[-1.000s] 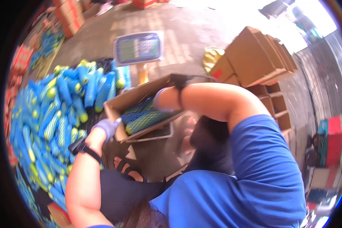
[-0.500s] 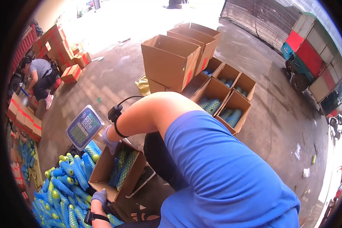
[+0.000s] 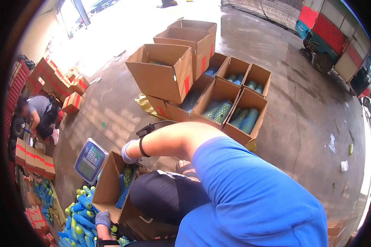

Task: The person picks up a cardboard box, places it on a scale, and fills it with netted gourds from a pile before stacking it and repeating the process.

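Note:
An open cardboard box (image 3: 107, 185) stands beside my knee, with green produce in blue net sleeves (image 3: 127, 177) inside. My right hand (image 3: 130, 151), in a grey glove, grips the box at its far edge; its fingertips are partly hidden. At the near edge my gloved left hand (image 3: 103, 220) is closed on the box wall. Left of the box is a scale display (image 3: 91, 160) with a keypad. A heap of net-sleeved green produce (image 3: 83, 214) lies below the display.
Several open boxes (image 3: 218, 96) with netted produce stand ahead, some stacked. A person (image 3: 41, 113) crouches at the left near taped cartons (image 3: 35, 158). A red and grey vehicle (image 3: 332, 35) is at the upper right. Litter (image 3: 344, 166) lies on the floor at the right.
The view has shifted, and the open boxes ahead appear further left. My knee now covers part of the held box. Both hands remain on that box.

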A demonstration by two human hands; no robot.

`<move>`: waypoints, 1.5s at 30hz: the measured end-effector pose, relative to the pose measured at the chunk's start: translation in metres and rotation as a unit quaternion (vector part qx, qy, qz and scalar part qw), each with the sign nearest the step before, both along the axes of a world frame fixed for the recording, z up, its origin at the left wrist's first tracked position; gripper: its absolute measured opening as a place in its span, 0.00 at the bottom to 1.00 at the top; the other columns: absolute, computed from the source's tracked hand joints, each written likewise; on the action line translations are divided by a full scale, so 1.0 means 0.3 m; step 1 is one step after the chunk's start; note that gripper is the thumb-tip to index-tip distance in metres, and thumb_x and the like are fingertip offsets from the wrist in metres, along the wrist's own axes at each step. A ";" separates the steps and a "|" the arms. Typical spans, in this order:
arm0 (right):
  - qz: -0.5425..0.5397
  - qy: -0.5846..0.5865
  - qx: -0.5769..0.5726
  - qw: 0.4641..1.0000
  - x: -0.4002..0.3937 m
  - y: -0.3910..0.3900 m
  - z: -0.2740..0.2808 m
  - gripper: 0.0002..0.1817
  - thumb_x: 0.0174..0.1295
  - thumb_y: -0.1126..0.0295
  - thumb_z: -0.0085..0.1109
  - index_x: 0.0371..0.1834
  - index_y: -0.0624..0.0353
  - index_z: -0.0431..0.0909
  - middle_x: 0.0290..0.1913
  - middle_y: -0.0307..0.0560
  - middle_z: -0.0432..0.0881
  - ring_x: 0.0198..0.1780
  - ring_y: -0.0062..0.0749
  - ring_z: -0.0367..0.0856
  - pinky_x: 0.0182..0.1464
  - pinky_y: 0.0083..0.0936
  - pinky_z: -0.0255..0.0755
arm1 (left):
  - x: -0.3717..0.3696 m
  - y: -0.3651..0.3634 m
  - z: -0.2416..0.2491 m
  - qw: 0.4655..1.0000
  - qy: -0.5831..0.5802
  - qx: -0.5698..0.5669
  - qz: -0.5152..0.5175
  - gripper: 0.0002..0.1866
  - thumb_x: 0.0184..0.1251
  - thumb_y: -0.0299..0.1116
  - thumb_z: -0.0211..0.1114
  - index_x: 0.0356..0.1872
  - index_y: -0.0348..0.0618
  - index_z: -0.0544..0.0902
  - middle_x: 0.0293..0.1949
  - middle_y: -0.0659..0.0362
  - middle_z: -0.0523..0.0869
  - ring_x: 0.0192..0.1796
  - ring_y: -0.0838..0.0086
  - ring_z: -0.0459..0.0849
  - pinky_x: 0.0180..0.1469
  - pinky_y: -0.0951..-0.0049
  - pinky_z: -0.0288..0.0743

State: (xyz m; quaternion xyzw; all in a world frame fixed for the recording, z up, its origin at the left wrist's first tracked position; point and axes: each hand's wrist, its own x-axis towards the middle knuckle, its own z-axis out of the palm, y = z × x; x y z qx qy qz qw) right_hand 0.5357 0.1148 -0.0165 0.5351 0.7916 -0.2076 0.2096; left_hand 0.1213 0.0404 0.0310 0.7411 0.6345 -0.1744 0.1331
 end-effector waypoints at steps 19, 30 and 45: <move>-0.483 0.141 0.278 0.818 1.282 -1.048 0.974 0.20 0.60 0.58 0.61 0.48 0.62 0.84 0.39 0.51 0.88 0.40 0.35 0.85 0.48 0.31 0.78 | 1.442 -0.159 0.704 0.889 -0.295 0.163 -0.310 0.24 0.71 0.47 0.57 0.31 0.32 0.84 0.30 0.37 0.84 0.37 0.43 0.84 0.44 0.50 0.77; -0.604 0.136 0.174 0.766 1.402 -1.417 0.788 0.19 0.62 0.57 0.61 0.51 0.57 0.84 0.42 0.55 0.88 0.44 0.46 0.86 0.50 0.36 0.77 | 1.678 -0.375 0.583 0.873 -0.197 0.044 -0.443 0.23 0.75 0.46 0.52 0.30 0.35 0.83 0.31 0.37 0.84 0.37 0.43 0.84 0.43 0.48 0.77; -0.723 0.334 0.403 0.450 1.806 -1.914 0.787 0.15 0.62 0.71 0.62 0.49 0.67 0.82 0.40 0.45 0.86 0.38 0.29 0.84 0.44 0.28 0.79 | 2.563 -0.410 0.759 0.762 -0.173 0.049 -0.623 0.22 0.77 0.47 0.50 0.46 0.37 0.84 0.45 0.37 0.86 0.52 0.45 0.84 0.56 0.52 0.77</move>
